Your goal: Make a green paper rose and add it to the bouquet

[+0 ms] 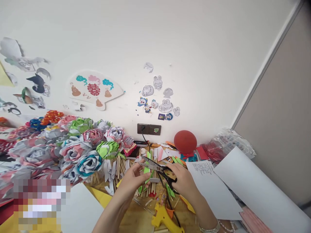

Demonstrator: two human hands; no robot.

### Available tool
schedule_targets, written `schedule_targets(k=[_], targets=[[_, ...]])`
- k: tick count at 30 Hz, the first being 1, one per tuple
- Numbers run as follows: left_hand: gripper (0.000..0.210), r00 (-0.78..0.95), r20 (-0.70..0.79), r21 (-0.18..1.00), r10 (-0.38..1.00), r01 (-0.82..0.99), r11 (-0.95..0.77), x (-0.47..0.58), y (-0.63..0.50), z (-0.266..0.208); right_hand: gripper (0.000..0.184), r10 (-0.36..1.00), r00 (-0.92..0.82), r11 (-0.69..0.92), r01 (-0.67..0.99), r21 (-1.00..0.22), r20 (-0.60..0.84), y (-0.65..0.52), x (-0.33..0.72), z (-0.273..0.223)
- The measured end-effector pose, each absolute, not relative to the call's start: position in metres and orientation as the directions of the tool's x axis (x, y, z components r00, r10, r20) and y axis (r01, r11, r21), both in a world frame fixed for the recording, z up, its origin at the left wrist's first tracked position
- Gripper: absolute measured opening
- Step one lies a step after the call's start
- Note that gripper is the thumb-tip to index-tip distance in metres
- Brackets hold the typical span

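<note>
My right hand [181,179] grips the black handles of a pair of scissors [153,166]. The spotted metal blades point left and lie across a green paper strip [146,170]. Thumb and fingers of my left hand [134,176] pinch this strip close to the blades. Beneath both hands are loose wooden sticks [119,168] and green and white paper scraps. A yellow glue gun [163,215] lies on the wooden table just below my hands, its nozzle end covered in residue.
Many folded paper flowers [88,163] crowd the left side. White paper sheets [257,184] and a written sheet [211,184] lie right. A red balloon [185,141] stands at the back by a plastic bag [225,145]. A black cord runs from the wall socket [149,129].
</note>
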State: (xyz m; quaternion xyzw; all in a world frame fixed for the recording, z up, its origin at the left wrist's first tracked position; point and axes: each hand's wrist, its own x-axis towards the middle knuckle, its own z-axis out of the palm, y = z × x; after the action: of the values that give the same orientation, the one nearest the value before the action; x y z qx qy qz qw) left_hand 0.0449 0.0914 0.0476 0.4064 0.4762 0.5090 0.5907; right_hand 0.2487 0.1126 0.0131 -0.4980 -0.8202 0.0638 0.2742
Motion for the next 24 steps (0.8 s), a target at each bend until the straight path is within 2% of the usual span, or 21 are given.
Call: schedule_targets(k=[3,6,11,15,20,24], targets=[[0.085,0.066,-0.148,0.97,0.987,-0.184,0.158,0.049,0.09,0.046,0.049,0.829,-0.346,0.526,0.75,-0.402,0.44,0.109,0.247,0.021],[0.079,0.12,-0.125,0.974,0.985,-0.176,0.145,0.054,0.089,0.046,0.049,0.822,-0.332,0.528,0.749,-0.399,0.463,0.107,0.245,0.025],[0.08,0.09,-0.148,0.977,0.985,-0.144,0.16,0.054,0.088,0.05,0.046,0.819,-0.33,0.518,0.778,-0.356,0.469,0.106,0.245,0.026],[0.081,0.09,-0.136,0.977,0.987,-0.153,0.149,0.054,0.089,0.048,0.046,0.833,-0.328,0.499,0.793,-0.349,0.445,0.108,0.247,0.024],[0.081,0.064,-0.162,0.975,0.985,-0.143,0.17,0.057,0.092,0.038,0.056,0.869,-0.342,0.462,0.818,-0.341,0.357,0.11,0.247,0.019],[0.071,0.077,-0.159,0.974,0.984,-0.15,0.169,0.058,0.093,0.036,0.058,0.876,-0.358,0.46,0.822,-0.335,0.323,0.111,0.247,0.014]])
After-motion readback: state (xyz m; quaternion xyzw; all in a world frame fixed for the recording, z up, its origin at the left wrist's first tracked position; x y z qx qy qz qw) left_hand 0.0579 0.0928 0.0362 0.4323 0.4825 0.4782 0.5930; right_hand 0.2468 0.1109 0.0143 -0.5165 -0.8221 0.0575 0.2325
